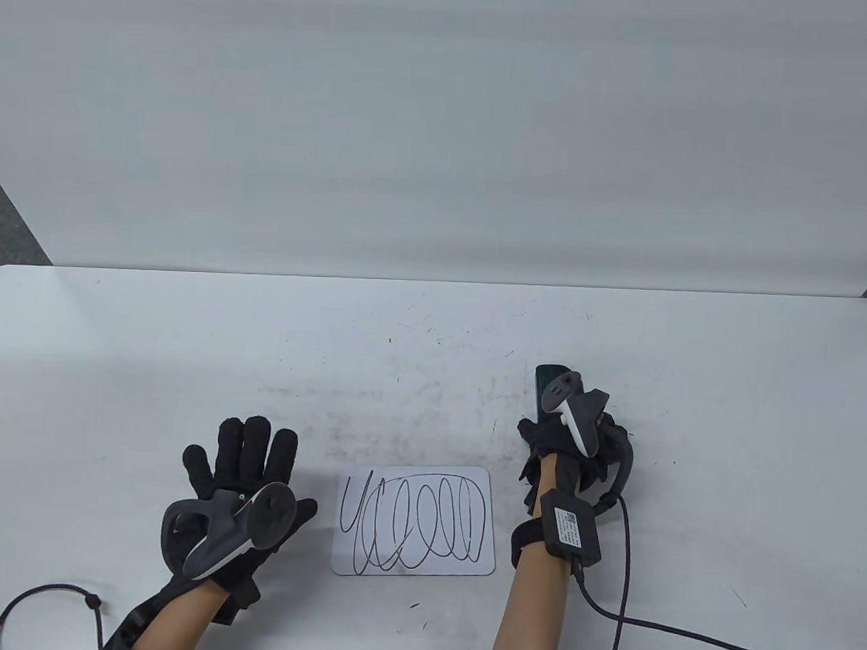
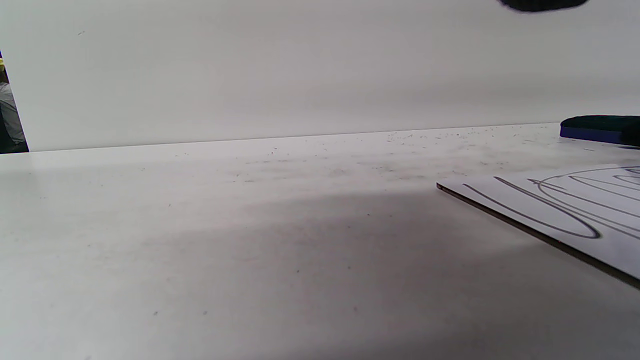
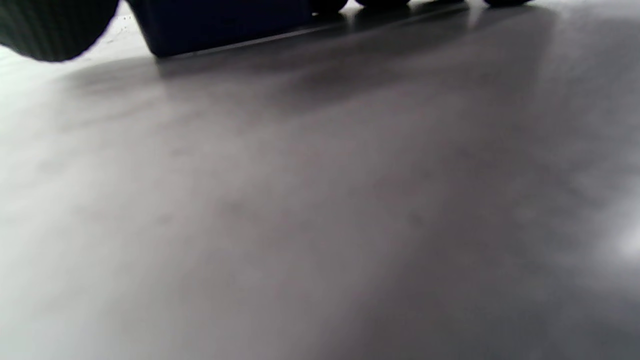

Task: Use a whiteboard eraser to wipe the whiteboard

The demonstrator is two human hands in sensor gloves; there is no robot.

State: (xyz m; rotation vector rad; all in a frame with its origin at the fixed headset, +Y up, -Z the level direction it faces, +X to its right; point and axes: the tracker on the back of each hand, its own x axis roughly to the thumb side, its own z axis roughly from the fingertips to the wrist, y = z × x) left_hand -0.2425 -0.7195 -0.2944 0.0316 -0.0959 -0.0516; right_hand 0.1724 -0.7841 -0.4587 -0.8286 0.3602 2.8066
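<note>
A small whiteboard [image 1: 414,560] covered in black scribbled loops lies on the white table near the front edge; its corner also shows in the left wrist view [image 2: 575,210]. A dark blue whiteboard eraser [image 1: 548,390] lies on the table just beyond the board's right corner, also seen in the left wrist view [image 2: 600,129]. My right hand [image 1: 568,443] covers it and grips it; in the right wrist view the eraser [image 3: 225,22] sits between my thumb [image 3: 50,27] and my fingertips. My left hand [image 1: 247,468] rests flat with fingers spread, left of the board, holding nothing.
The table [image 1: 191,345] is white with dark smudges and specks beyond the board. A white backdrop wall [image 1: 440,126] rises behind its far edge. A black cable [image 1: 623,594] trails from my right wrist toward the front right.
</note>
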